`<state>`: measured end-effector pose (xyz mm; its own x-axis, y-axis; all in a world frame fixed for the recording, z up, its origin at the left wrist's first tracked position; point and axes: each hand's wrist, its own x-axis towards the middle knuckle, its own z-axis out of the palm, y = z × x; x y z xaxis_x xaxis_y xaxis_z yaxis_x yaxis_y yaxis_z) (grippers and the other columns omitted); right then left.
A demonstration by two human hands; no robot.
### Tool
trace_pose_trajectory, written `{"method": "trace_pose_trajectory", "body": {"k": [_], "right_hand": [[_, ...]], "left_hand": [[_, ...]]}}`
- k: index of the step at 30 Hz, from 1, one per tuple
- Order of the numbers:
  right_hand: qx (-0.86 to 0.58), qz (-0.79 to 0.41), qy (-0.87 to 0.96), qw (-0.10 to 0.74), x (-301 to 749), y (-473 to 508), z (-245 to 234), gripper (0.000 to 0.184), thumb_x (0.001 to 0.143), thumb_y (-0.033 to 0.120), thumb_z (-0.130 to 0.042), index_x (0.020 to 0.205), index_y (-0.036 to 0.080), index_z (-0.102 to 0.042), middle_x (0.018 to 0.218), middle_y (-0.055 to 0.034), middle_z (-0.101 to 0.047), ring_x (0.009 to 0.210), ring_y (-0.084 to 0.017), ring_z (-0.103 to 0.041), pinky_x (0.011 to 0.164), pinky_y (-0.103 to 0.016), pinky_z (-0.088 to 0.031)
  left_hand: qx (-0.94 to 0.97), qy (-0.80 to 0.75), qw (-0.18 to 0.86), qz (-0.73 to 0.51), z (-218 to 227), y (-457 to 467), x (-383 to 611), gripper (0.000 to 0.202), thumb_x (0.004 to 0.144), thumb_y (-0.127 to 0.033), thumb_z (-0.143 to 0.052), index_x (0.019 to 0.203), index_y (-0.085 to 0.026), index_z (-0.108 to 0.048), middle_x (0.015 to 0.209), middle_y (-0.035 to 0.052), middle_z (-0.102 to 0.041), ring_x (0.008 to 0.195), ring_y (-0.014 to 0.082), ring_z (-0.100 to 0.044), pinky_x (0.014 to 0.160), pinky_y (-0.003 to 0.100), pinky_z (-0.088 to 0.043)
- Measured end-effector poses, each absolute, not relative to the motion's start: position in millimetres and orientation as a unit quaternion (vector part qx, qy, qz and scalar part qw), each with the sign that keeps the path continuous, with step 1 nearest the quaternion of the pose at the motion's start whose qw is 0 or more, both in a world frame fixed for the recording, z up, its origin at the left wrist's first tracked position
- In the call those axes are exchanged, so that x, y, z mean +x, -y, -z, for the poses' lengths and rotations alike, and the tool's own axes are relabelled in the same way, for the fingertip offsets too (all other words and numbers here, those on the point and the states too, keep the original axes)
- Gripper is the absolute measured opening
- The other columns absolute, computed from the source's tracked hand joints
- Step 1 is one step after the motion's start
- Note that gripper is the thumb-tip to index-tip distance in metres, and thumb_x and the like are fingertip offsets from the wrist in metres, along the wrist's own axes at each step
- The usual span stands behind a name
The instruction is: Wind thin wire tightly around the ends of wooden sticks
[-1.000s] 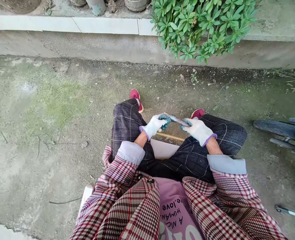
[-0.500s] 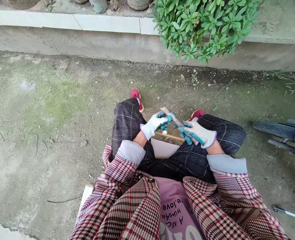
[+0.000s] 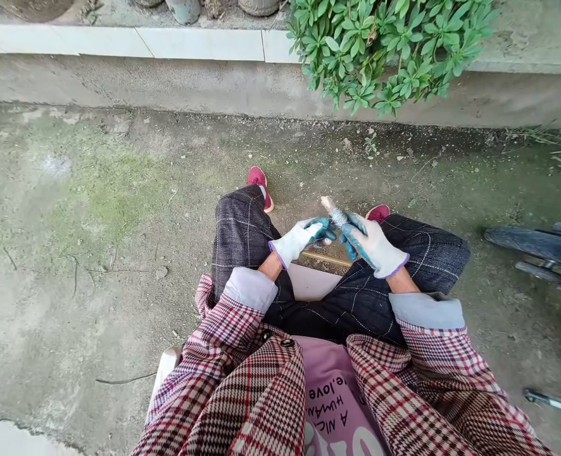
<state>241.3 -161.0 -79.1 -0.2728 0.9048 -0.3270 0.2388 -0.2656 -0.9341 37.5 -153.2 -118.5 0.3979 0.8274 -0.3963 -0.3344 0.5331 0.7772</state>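
I sit on a white stool point(image 3: 166, 367) with my knees apart, wearing white gloves with teal palms. My right hand point(image 3: 371, 246) is closed round a short stick point(image 3: 334, 212) wound with grey wire or thread; its pale tip points up and away from me. My left hand point(image 3: 304, 237) is closed beside it, fingertips pinched at the lower part of the wound section. Whether the left fingers grip the stick itself or something thin on it I cannot make out. A thin yellowish rod point(image 3: 325, 258) lies across below my hands.
A concrete kerb point(image 3: 166, 82) runs across the far side, with a leafy green plant point(image 3: 385, 44) hanging over it and pots behind. Mossy concrete ground point(image 3: 95, 202) spreads to the left. A dark wheel and bike parts point(image 3: 532, 244) stand at the right edge, a metal bar point(image 3: 551, 402) lower right.
The wound stick has swung from lying nearly level between both hands to pointing up and away. My right hand turned and closed round its lower end; my left hand stayed close beside it.
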Motion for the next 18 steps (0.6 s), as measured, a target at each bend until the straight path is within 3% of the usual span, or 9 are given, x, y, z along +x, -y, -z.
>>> {"method": "trace_pose_trajectory", "body": {"k": [2,5,9,13,18], "right_hand": [[-0.532,-0.616,0.493,0.306,240.6,161.2,72.1,0.046,0.088,0.064,-0.074,0.107,0.022,-0.068,0.071,0.0027,-0.063,0.047,-0.012,-0.050,0.038,-0.025,-0.046],[-0.528,-0.639,0.447,0.338,239.7,162.1,63.9,0.046,0.082,0.064,-0.081,0.085,0.022,-0.063,0.068,0.0022,-0.062,0.045,-0.011,-0.051,0.036,-0.024,-0.045],[-0.511,-0.675,0.383,0.371,248.8,160.9,60.7,0.043,0.079,0.058,-0.086,0.082,0.021,-0.063,0.067,0.0021,-0.062,0.045,-0.011,-0.051,0.035,-0.024,-0.046],[-0.492,-0.685,0.345,0.411,266.9,154.4,61.6,0.039,0.086,0.056,-0.078,0.102,0.021,-0.070,0.074,0.0024,-0.060,0.049,-0.011,-0.049,0.038,-0.023,-0.043],[-0.439,-0.721,0.274,0.460,279.8,146.5,62.8,0.033,0.091,0.046,-0.073,0.109,0.019,-0.073,0.077,0.0018,-0.056,0.051,-0.009,-0.040,0.040,-0.024,-0.037]], "left_hand": [[0.348,-0.383,0.777,-0.357,122.1,155.1,38.0,0.036,0.080,-0.046,-0.087,0.087,-0.013,-0.074,0.081,0.0045,-0.072,0.069,0.0120,-0.063,0.070,0.024,-0.053],[0.395,-0.391,0.770,-0.314,135.2,159.0,45.0,0.031,0.069,-0.024,-0.090,0.095,-0.014,-0.079,0.087,0.0025,-0.074,0.075,0.0114,-0.061,0.076,0.025,-0.051],[0.409,-0.446,0.745,-0.282,155.4,162.0,55.6,0.031,0.055,-0.003,-0.080,0.084,-0.014,-0.080,0.081,-0.0008,-0.074,0.078,0.0125,-0.060,0.081,0.027,-0.048],[0.372,-0.480,0.719,-0.338,157.8,154.9,54.5,0.018,0.061,-0.012,-0.079,0.078,-0.015,-0.074,0.077,-0.0017,-0.070,0.076,0.0115,-0.056,0.075,0.025,-0.046],[0.323,-0.468,0.721,-0.396,133.7,143.4,42.4,0.029,0.064,-0.026,-0.082,0.089,-0.015,-0.072,0.085,0.0008,-0.070,0.070,0.0104,-0.056,0.067,0.025,-0.047]]}}
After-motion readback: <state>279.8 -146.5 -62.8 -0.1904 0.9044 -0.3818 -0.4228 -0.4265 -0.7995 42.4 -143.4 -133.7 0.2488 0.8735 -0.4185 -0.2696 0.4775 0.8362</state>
